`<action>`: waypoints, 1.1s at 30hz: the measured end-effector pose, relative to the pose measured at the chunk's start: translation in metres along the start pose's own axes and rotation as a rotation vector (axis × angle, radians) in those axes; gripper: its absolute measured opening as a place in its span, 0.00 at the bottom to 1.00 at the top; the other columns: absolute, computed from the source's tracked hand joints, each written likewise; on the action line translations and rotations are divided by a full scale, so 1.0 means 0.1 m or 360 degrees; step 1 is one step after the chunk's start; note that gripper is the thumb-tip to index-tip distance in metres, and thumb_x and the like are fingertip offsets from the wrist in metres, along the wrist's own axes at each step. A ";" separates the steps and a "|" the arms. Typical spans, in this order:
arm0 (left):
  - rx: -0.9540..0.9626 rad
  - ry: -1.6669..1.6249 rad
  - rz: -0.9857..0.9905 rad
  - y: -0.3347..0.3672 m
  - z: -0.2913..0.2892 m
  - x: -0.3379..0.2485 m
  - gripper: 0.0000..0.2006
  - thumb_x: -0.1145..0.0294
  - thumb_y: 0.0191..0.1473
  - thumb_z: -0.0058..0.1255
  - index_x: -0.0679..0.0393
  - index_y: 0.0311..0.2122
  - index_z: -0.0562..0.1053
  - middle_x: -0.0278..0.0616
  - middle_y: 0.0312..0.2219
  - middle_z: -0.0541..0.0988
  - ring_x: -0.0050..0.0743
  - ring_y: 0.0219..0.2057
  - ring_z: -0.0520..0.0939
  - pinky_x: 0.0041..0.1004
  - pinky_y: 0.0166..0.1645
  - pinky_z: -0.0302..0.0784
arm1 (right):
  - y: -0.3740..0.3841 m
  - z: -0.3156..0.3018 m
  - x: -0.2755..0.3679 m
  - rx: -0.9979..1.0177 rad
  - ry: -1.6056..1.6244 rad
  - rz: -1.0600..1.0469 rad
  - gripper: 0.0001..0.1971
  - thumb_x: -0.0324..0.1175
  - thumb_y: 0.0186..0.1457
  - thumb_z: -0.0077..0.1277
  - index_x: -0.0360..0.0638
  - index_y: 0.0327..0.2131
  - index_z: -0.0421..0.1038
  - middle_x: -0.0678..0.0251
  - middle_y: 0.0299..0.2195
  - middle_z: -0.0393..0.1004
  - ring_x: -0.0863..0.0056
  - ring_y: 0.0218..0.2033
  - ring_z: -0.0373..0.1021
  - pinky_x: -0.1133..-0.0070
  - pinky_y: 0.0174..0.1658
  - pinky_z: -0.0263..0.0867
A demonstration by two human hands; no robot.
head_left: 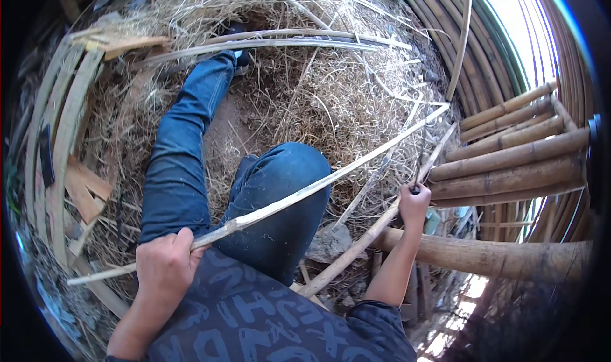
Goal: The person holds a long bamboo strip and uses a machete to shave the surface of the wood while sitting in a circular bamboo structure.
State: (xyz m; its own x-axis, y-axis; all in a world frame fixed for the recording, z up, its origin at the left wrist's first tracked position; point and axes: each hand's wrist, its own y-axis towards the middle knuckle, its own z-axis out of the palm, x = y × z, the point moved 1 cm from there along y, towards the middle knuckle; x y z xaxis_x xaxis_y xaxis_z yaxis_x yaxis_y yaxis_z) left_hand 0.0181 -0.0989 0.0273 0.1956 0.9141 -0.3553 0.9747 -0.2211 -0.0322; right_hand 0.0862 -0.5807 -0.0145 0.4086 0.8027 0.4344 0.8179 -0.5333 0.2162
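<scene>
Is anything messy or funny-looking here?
Yes: thin, curly, straw-coloured shavings lie scattered around the person's blue-jeaned legs, which looks messy. The long, pale, split-bamboo strip in the left hand has a bump, unlike its smoother parts.

Brown earth ground (224, 131), mostly buried under curly, straw-coloured shavings (286, 85); a rough grey stone (329, 242) lies near the lower middle.

Apparent rustic bamboo workshop — ground layer of curled straw-coloured shavings (280, 94), slatted wall of round brown bamboo poles (490, 56), daylight beyond, thick tan bamboo frame (509, 155), long pale split-bamboo strip (286, 200) in hand.
</scene>
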 end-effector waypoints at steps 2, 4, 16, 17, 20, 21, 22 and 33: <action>0.0006 0.0080 0.0034 0.01 -0.05 0.01 0.15 0.60 0.46 0.58 0.56 0.22 0.65 0.41 0.14 0.70 0.42 0.17 0.75 0.38 0.22 0.67 | -0.29 -0.04 0.50 0.0343 0.0094 0.0036 0.12 0.32 0.43 0.53 0.29 0.24 0.72 0.58 0.15 0.70 0.67 0.19 0.70 0.72 0.28 0.64; -0.0004 0.0128 0.0086 0.05 -0.12 0.06 0.14 0.62 0.44 0.58 0.56 0.22 0.65 0.41 0.15 0.69 0.42 0.17 0.74 0.38 0.21 0.66 | -0.50 -0.06 0.99 0.0554 -0.0076 -0.0073 0.11 0.34 0.41 0.55 0.34 0.25 0.74 0.55 0.18 0.73 0.59 0.23 0.73 0.69 0.31 0.66; -0.0071 0.0410 0.0269 0.13 -0.26 0.07 0.14 0.61 0.51 0.51 0.57 0.22 0.63 0.42 0.14 0.66 0.44 0.17 0.72 0.39 0.21 0.64 | -0.48 0.08 1.28 0.0730 -0.0218 -0.0456 0.15 0.42 0.38 0.58 0.41 0.27 0.76 0.52 0.24 0.76 0.54 0.30 0.74 0.65 0.39 0.70; -0.0083 0.0422 0.0287 0.15 -0.27 0.09 0.14 0.61 0.51 0.50 0.57 0.22 0.63 0.42 0.14 0.66 0.44 0.17 0.72 0.39 0.21 0.64 | -0.47 0.07 1.28 0.0687 -0.0222 -0.0481 0.15 0.42 0.38 0.58 0.41 0.27 0.76 0.52 0.24 0.76 0.54 0.30 0.74 0.65 0.39 0.70; -0.0107 0.0449 0.0306 0.14 -0.30 0.10 0.14 0.61 0.52 0.50 0.57 0.22 0.63 0.42 0.14 0.66 0.43 0.16 0.71 0.39 0.20 0.64 | -0.40 0.05 1.25 0.0754 -0.0315 -0.0339 0.14 0.41 0.39 0.58 0.41 0.25 0.75 0.54 0.25 0.76 0.55 0.31 0.75 0.65 0.40 0.70; -0.0102 0.0476 0.0304 0.13 -0.31 0.10 0.13 0.62 0.52 0.50 0.56 0.22 0.63 0.42 0.14 0.65 0.43 0.16 0.71 0.39 0.20 0.64 | -0.38 0.06 1.22 0.0740 -0.0305 -0.0303 0.13 0.41 0.39 0.58 0.41 0.26 0.76 0.54 0.26 0.76 0.55 0.32 0.75 0.65 0.40 0.70; -0.0116 0.0465 0.0304 0.13 -0.32 0.09 0.13 0.63 0.51 0.50 0.56 0.22 0.63 0.42 0.14 0.65 0.42 0.16 0.71 0.39 0.20 0.64 | -0.37 0.07 1.18 0.0692 -0.0320 -0.0257 0.13 0.41 0.40 0.57 0.41 0.26 0.76 0.54 0.26 0.77 0.55 0.32 0.75 0.65 0.40 0.70; -0.0168 0.0504 0.0235 0.05 -0.43 0.29 0.12 0.64 0.51 0.50 0.57 0.22 0.63 0.43 0.15 0.67 0.44 0.17 0.73 0.39 0.21 0.64 | 0.53 -0.08 -0.56 0.0248 -0.0511 0.0418 0.17 0.35 0.41 0.48 0.27 0.28 0.73 0.40 0.26 0.74 0.48 0.31 0.74 0.65 0.36 0.69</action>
State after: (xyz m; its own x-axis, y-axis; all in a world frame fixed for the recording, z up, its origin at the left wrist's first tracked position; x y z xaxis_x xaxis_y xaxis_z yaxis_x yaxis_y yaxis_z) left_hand 0.0332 -0.0587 0.0571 0.3425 0.9386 -0.0416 0.9361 -0.3372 0.1002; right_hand 0.1030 -0.6565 -0.0204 0.6956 0.7009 0.1580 0.7109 -0.7032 -0.0106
